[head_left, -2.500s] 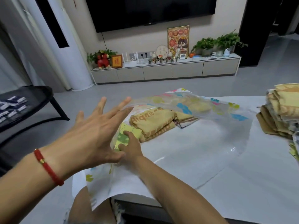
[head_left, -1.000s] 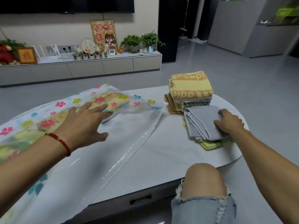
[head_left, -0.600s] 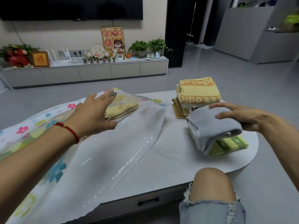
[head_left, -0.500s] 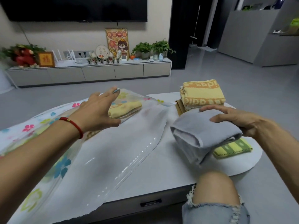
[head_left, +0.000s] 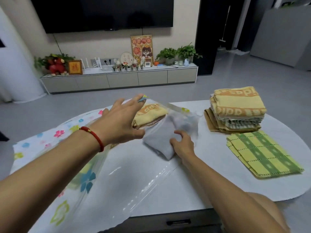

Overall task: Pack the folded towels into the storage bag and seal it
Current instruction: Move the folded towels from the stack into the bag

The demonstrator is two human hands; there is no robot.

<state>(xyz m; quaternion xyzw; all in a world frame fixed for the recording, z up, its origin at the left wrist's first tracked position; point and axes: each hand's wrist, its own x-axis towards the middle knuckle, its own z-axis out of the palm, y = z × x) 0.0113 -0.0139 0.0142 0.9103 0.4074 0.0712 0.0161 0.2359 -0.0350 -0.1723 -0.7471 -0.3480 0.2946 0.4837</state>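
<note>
A clear storage bag [head_left: 72, 167] printed with flowers lies across the left of the white table [head_left: 210, 180]. My left hand [head_left: 119, 121] is spread flat, lifting the bag's upper sheet at its mouth. A folded yellow towel [head_left: 151, 113] lies inside. My right hand [head_left: 182, 143] grips a folded grey towel [head_left: 159, 140], which sits partly under the lifted sheet beside the yellow one. A stack of folded towels [head_left: 235, 111] stands at the right. A green and yellow checked towel [head_left: 264, 155] lies flat in front of the stack.
A low TV cabinet [head_left: 121, 78] with plants and ornaments runs along the far wall under a dark screen. My bare knee [head_left: 269, 214] shows at the table's front right edge. Grey floor surrounds the table.
My right hand lifted the grey towel off the checked towel and carried it left into the bag's mouth. My left hand kept the bag's upper sheet raised.
</note>
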